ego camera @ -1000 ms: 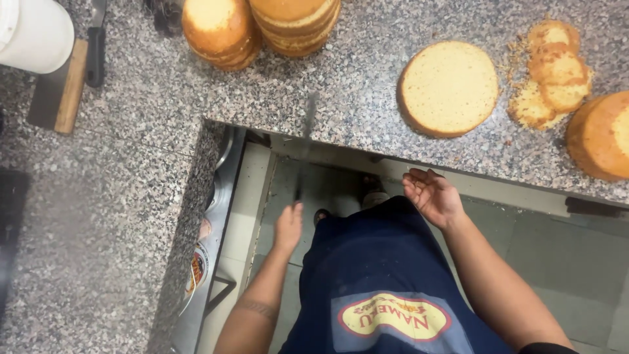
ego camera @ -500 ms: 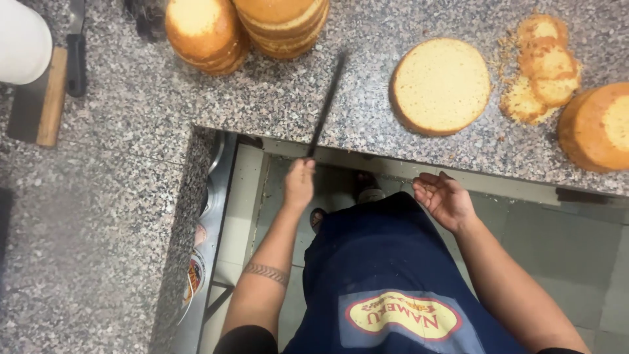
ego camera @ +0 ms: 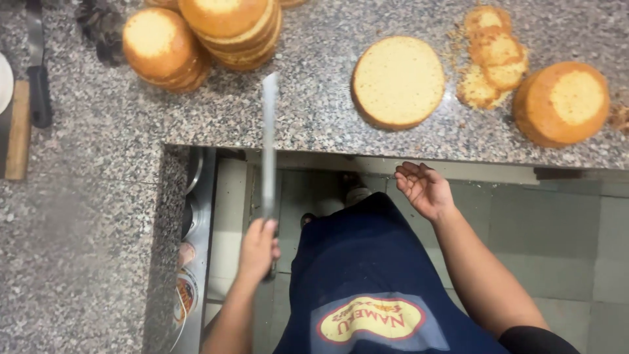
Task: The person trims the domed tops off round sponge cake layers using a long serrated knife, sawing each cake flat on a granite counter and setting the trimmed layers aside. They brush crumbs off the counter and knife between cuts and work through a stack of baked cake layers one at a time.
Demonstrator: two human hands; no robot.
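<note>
My left hand [ego camera: 257, 248] grips the handle of a long flat-bladed knife [ego camera: 268, 137], whose blade points away from me over the front edge of the granite counter [ego camera: 308, 118]. My right hand [ego camera: 424, 189] hangs open, palm up, just below the counter's front edge and holds nothing. A round trimmed sponge cake layer [ego camera: 398, 81] lies on the counter a little beyond my right hand. To its right are cut-off cake tops [ego camera: 493, 59] and a whole round sponge [ego camera: 561, 102]. Stacks of sponge cakes [ego camera: 200, 36] sit at the far left.
A dark-handled tool [ego camera: 36, 78] and a wooden handle [ego camera: 17, 131] lie at the counter's left side. Metal shelving with round tins [ego camera: 187, 262] runs under the left counter. I wear a dark blue apron [ego camera: 367, 282] above a tiled floor [ego camera: 563, 229].
My left hand has come up holding the knife, and the blade has swung from leaning right to pointing straight away. My right hand stayed open near the counter edge.
</note>
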